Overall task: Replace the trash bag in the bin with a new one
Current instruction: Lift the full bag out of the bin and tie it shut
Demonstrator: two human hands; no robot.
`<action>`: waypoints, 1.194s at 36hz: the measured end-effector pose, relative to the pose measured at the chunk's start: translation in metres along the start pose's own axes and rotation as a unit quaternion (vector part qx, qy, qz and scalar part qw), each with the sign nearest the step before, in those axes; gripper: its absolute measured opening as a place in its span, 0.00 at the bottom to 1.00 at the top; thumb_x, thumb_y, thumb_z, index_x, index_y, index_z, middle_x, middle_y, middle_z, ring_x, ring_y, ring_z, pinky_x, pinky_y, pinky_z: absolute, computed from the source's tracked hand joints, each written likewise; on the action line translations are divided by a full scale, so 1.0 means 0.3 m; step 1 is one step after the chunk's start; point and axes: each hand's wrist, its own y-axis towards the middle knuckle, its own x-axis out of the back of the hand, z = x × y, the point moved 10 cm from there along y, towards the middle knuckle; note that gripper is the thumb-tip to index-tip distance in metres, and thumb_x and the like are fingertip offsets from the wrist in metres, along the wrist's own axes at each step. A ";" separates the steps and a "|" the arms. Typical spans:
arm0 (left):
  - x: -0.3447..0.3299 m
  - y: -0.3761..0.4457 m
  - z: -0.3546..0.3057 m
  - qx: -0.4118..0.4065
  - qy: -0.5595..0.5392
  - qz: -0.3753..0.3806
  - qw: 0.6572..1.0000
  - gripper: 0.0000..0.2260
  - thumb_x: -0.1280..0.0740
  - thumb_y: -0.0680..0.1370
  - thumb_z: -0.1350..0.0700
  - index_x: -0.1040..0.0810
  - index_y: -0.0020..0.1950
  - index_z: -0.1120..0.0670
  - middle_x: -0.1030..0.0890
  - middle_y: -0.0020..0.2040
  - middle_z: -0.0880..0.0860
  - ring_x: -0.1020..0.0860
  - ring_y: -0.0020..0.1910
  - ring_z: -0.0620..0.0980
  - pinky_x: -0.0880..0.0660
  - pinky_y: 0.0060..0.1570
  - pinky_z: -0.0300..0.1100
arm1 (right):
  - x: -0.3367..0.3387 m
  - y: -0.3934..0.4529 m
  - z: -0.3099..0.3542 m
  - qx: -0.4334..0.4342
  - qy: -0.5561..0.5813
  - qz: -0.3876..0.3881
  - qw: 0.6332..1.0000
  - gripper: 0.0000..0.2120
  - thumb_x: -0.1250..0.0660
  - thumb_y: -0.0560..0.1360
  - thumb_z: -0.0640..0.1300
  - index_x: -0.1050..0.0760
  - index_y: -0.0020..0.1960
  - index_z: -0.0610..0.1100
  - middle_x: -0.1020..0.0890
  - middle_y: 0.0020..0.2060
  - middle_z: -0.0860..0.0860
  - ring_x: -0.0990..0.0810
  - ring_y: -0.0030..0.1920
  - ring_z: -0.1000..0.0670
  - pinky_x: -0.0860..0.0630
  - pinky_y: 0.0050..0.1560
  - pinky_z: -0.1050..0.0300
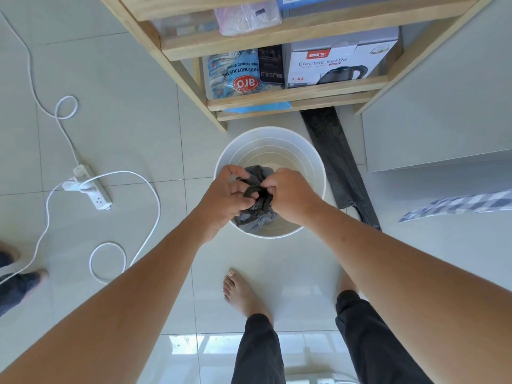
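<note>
A round white bin (277, 137) stands on the tiled floor below a wooden shelf. Over its opening hangs a bunched dark grey trash bag (256, 214), gathered at its top. My left hand (230, 192) and my right hand (288, 194) both grip the twisted bag handles close together, fingers closed around them. A flat, folded black bag (336, 159) lies on the floor just right of the bin, running from the shelf toward me.
A wooden shelf (299, 92) with a sugar pack and a kettle box stands behind the bin. A white power strip (94, 189) and looping cables lie at left. A checked cloth (460, 205) is at right. My bare foot (241, 292) is near; another person's feet at far left.
</note>
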 end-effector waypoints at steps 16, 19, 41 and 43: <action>0.089 -0.077 -0.046 -0.163 0.096 -0.247 0.950 0.17 0.35 0.70 0.74 0.17 0.36 0.52 0.17 0.43 0.54 0.20 0.43 0.43 0.25 0.48 0.33 | -0.044 0.001 -0.083 -0.133 0.429 0.056 0.892 0.22 0.35 0.74 0.27 0.28 0.54 0.53 0.19 0.42 0.48 0.25 0.34 0.54 0.29 0.33 0.65; 0.069 -0.076 -0.044 -0.169 0.098 -0.237 0.952 0.15 0.34 0.71 0.73 0.15 0.39 0.55 0.17 0.45 0.53 0.19 0.45 0.44 0.24 0.50 0.35 | -0.064 -0.019 -0.095 -0.160 0.512 0.063 0.842 0.21 0.38 0.74 0.24 0.28 0.55 0.48 0.21 0.39 0.47 0.32 0.28 0.54 0.36 0.24 0.67; 0.089 -0.080 -0.030 -0.226 0.325 -0.203 0.896 0.05 0.29 0.75 0.65 0.14 0.44 0.57 0.17 0.41 0.49 0.21 0.37 0.43 0.28 0.42 0.27 | -0.015 -0.008 -0.213 -0.104 0.140 0.039 0.984 0.11 0.28 0.73 0.38 0.17 0.54 0.46 0.18 0.40 0.53 0.20 0.39 0.56 0.29 0.39 0.66; 0.108 -0.088 -0.020 -0.221 0.327 -0.226 0.891 0.06 0.30 0.75 0.65 0.14 0.44 0.57 0.16 0.41 0.49 0.21 0.38 0.41 0.30 0.44 0.23 | 0.003 -0.002 -0.241 -0.110 0.108 0.017 0.988 0.07 0.28 0.73 0.39 0.15 0.50 0.45 0.16 0.44 0.51 0.20 0.43 0.55 0.31 0.40 0.70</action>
